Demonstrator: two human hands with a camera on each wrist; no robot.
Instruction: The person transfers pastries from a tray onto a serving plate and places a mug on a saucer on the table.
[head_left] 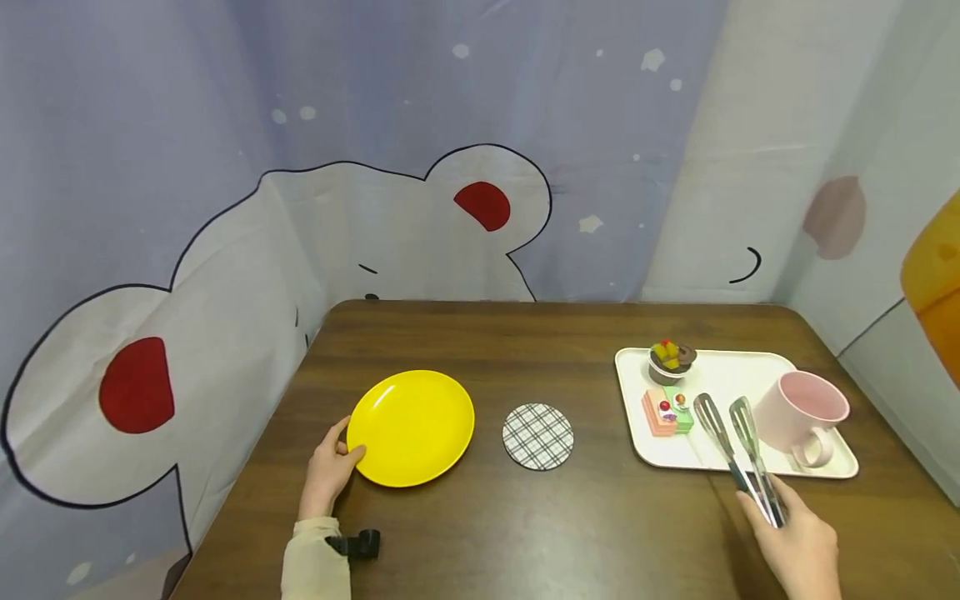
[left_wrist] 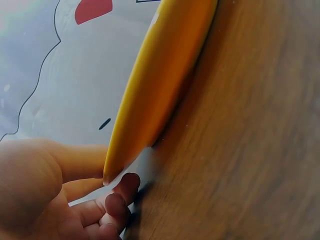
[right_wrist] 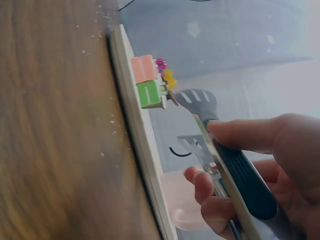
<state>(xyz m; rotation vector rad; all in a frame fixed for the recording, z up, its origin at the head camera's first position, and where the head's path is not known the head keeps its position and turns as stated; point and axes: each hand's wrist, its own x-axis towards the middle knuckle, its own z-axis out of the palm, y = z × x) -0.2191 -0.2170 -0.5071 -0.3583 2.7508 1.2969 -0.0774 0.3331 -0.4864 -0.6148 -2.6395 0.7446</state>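
Note:
My left hand (head_left: 330,468) pinches the left rim of a round yellow plate (head_left: 411,428), thumb on top and fingers below, as the left wrist view also shows. In my right hand (head_left: 799,533) are metal tongs (head_left: 750,467) with dark handles, their slotted ends spread apart with nothing between them. Those ends hover over a white tray (head_left: 705,460). On the tray, left of the tongs, sit a pink cake piece (head_left: 658,413) and a green cake piece (head_left: 681,412) side by side. Behind them stands a chocolate cupcake (head_left: 669,362) with fruit on top.
A pink mug (head_left: 798,417) stands at the tray's right end, close to the tongs. Between plate and tray lies a round checked coaster (head_left: 537,437). The brown wooden table (head_left: 555,533) ends at a patterned curtain (head_left: 375,92) behind.

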